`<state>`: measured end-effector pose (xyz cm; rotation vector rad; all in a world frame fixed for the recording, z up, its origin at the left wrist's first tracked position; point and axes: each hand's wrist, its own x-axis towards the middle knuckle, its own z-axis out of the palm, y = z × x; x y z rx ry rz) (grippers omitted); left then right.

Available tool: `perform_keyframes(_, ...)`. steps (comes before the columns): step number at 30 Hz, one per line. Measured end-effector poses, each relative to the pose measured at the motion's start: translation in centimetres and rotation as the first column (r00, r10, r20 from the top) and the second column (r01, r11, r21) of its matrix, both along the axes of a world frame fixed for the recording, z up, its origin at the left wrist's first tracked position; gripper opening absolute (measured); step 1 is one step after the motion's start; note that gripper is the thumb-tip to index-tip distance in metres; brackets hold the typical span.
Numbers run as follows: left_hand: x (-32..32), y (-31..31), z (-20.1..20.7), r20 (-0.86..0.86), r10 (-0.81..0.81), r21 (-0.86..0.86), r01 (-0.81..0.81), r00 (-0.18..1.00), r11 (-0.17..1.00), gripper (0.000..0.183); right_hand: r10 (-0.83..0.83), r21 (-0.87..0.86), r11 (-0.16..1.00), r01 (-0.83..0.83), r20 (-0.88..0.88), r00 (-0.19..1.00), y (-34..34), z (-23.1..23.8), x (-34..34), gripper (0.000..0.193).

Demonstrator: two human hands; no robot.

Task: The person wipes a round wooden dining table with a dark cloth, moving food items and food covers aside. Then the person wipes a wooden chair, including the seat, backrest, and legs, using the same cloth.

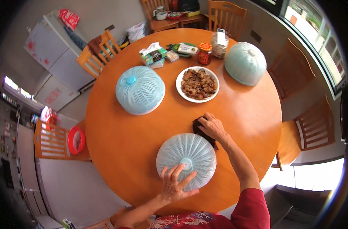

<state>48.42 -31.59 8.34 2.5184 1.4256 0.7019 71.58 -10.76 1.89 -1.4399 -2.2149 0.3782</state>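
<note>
A pale blue mesh dome food cover (166, 152) sits near the front of the round wooden table (135, 164). Over its knob, my left hand (176, 187) is spread with the fingers apart; whether the fingertips touch the cover I cannot tell. Just beyond the cover's far right side, my right hand (212, 127) has bent fingers gripping a dark cloth (203, 133) against the tabletop. Part of that cloth is hidden under the hand and beside the cover. Farther back stands a white plate (179, 84) heaped with brown cooked food (198, 84).
Two more dome covers stand on the table, a blue one (139, 93) at left and a pale one (244, 63) at right. Toward the back are a tissue pack (154, 53), a red-lidded jar (205, 55) and a bag (219, 49). Wooden chairs (311, 129) surround the table.
</note>
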Motion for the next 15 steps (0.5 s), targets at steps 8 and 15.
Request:
perform_keyframes(8, 0.2, 18.1, 3.1, 0.593, 0.517, -0.691, 0.059, 0.617, 0.721, 0.03, -0.381, 0.252, 0.908, 0.335, 0.165, 0.91, -4.1, -1.8, 4.9, 0.055)
perform_keyframes(15, 4.7, 31.3, -6.1, 0.473, 0.848, -0.773, 0.574, 0.239, 0.269, 0.029, -0.277, 0.359, 0.909, 0.211, 0.142, 0.95, -2.7, -1.9, 5.6, 0.038)
